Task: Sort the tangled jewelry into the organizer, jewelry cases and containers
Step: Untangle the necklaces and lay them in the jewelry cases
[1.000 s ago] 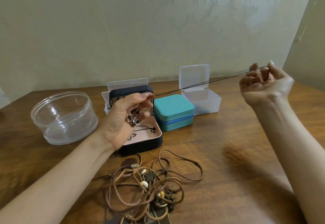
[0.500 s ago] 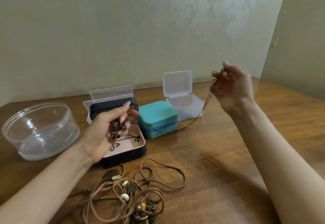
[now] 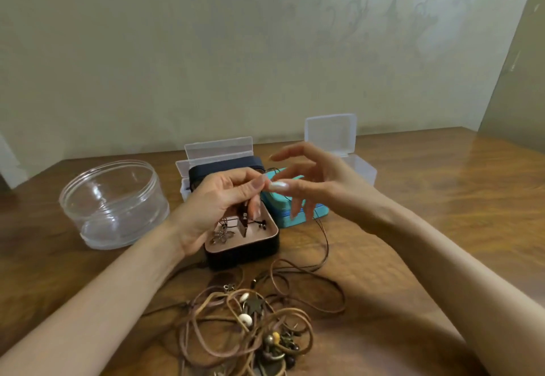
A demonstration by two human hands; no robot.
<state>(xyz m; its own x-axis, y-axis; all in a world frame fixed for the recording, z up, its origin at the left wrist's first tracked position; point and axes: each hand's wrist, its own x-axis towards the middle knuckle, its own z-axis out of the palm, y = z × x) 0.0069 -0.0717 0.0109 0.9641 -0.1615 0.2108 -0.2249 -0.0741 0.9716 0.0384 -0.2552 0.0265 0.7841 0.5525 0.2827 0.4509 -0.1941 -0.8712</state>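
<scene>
Head: left fingers (image 3: 253,186) pinch pendant (image 3: 243,226); right fingers (image 3: 295,151) splayed.

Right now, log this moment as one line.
left hand: pinches cord necklace over open dark case | right hand: fingers spread, beside left | tangle: unsorted

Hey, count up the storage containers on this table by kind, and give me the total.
Round clear tub: 1
Clear hinged-lid boxes: 2, the left box and the right box, both with lids up
Zip jewelry cases: 2, the dark case open, the teal case closed
Total: 5
</scene>
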